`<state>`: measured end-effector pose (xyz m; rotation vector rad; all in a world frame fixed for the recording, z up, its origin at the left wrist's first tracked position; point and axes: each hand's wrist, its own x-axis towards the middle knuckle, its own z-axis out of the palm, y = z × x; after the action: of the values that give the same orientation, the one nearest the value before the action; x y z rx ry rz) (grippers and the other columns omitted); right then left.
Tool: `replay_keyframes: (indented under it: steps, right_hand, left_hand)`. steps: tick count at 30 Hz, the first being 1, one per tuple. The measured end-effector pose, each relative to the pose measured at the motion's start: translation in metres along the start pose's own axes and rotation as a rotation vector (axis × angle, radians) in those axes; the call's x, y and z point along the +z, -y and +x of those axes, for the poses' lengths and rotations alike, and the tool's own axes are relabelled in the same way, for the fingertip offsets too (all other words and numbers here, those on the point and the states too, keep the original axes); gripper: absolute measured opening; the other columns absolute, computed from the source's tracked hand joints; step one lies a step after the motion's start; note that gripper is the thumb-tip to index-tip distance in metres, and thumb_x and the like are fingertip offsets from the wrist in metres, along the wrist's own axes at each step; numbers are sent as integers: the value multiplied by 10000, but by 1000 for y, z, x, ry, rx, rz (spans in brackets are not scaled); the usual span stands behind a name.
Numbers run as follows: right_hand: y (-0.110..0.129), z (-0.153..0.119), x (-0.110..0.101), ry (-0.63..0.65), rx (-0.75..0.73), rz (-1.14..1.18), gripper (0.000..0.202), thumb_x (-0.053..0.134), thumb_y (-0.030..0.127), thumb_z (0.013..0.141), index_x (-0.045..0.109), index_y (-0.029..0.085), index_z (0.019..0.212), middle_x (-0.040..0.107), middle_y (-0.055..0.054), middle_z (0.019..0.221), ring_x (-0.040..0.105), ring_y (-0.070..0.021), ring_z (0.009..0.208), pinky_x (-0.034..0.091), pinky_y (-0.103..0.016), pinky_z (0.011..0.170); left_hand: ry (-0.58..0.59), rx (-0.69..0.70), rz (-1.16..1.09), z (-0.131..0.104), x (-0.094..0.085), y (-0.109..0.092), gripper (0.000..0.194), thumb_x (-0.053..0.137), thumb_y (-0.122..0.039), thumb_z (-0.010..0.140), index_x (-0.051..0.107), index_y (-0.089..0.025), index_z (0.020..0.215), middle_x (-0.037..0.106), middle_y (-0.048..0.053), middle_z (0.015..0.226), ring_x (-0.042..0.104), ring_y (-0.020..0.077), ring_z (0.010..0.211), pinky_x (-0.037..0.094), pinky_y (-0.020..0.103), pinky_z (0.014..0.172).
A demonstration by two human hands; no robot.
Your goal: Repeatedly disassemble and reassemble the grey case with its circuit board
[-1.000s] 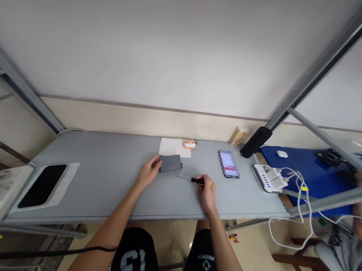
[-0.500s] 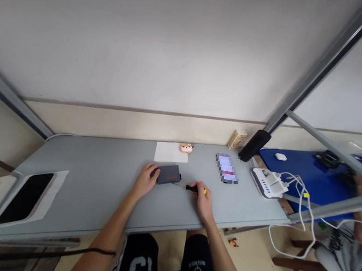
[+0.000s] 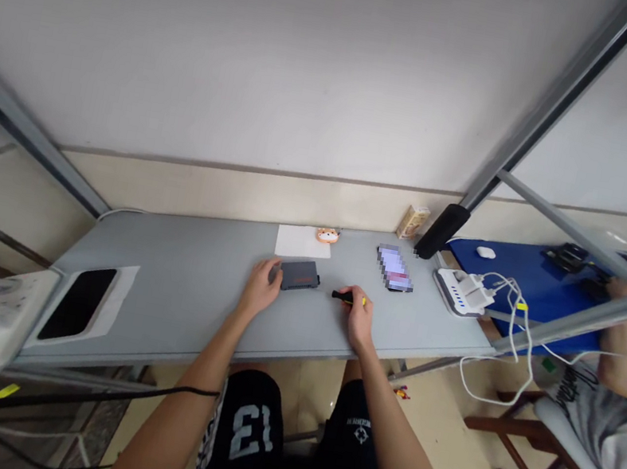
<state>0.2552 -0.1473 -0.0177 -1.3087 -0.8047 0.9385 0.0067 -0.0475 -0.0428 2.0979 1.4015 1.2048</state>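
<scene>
My left hand grips the left end of a flat dark grey box with reddish lettering on top, which rests on the grey desk. To the right of the box, my right hand is closed around a screwdriver with a black and yellow handle. The handle points left toward the box, and a gap separates the two. Its thin shaft is hard to make out now. Behind the box lie a white sheet of paper and a small orange animal-face item.
At the right stand a lit phone, a small carton, a black cylinder and a white power strip with cables. Another phone lies on the left. Beyond the right frame, a person's arm reaches over a blue desk.
The view has tilted, so the desk sits higher in the picture. The screwdriver's thin shaft, visible beside the box earlier, no longer shows clearly. Both hands keep their holds.
</scene>
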Motion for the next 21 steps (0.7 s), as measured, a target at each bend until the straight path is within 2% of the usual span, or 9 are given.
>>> replay_keyframes:
  steps: [6,10,17,21]
  right_hand:
    - [-4,0,-4,-86,-6,32,396,463,495,912,716,211,801,719,-43,931,609,-196,902,470,-269,745]
    - [-4,-1,-2,-85,-12,43,383,479,494,895,717,217,779,727,-40,919,622,-198,898,471,-271,731]
    - [-2,-2,-3,-5,-30,19,354,517,476,905,734,229,773,734,-28,910,624,-196,883,471,-284,783]
    - [3,-5,-3,141,-69,-53,372,510,486,942,748,226,823,746,-37,950,633,-215,931,469,-313,863]
  left_hand:
    - [59,31,2,-23,-9,-17,397,582,-253,951,601,-233,1347,641,102,1360,585,269,1285,426,493,1157]
    - [99,34,-11,-27,-13,-19,425,602,-233,930,607,-250,1356,584,88,1466,546,270,1362,393,505,1198]
    - [119,17,-38,-25,-12,-12,442,575,-229,944,605,-271,1383,588,67,1475,547,257,1370,394,519,1203]
    - [105,18,-42,-26,-12,-16,419,579,-241,951,619,-267,1367,632,76,1416,579,251,1329,418,503,1183]
